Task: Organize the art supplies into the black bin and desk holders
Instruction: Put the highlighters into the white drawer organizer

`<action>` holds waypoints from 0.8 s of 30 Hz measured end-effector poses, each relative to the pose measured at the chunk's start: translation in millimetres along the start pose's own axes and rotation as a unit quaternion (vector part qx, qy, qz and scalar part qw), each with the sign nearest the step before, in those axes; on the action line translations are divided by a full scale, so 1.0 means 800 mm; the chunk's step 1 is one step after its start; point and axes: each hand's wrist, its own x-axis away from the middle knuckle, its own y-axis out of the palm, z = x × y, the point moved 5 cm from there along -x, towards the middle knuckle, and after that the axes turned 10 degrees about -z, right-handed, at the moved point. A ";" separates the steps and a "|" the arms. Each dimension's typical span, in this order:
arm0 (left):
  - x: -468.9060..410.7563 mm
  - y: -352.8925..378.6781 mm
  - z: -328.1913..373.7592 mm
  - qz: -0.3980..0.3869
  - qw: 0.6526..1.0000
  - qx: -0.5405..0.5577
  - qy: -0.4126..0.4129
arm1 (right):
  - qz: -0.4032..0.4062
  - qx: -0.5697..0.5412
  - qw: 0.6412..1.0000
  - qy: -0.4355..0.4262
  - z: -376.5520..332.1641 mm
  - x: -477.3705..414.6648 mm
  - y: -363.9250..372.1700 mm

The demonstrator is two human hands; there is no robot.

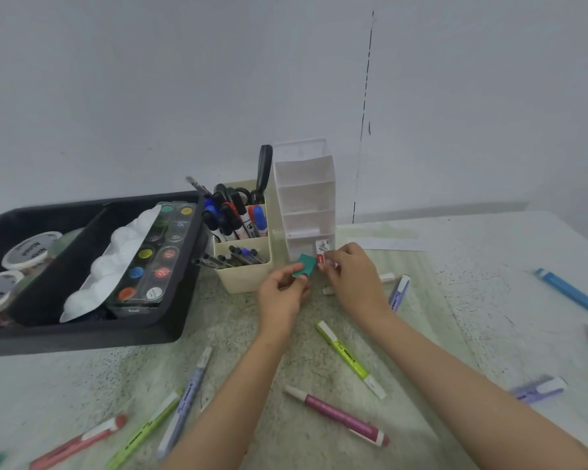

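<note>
Filling the white tiered holder (302, 171), you are pinching a teal block (305, 265) in your left hand (280, 295) and a red-and-white piece (322, 259) in your right hand (350, 279) beside its lowest compartment; dropping both in is probably coming next.

Matt, smooth plastic: the black bin (170, 329). Smooth plastic, the white faintly glossy: the cream holder (243, 279) and white tiered holder (304, 198). Clear glossy plastic lid: the paint set (157, 252). Black plastic handles: the scissors (264, 167). Matt, rubber-like: the teal block (304, 265). Printed surface, material unclear: the small red-and-white item (320, 259). Smooth plastic barrels: the pink highlighter (340, 417) and yellow-green highlighter (348, 358). Matt, speckled, stained covering: the table (286, 340).
</note>
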 end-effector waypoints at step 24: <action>0.021 0.021 0.014 -0.086 0.731 -0.636 0.231 | -0.054 0.248 0.957 -0.140 0.012 0.022 0.003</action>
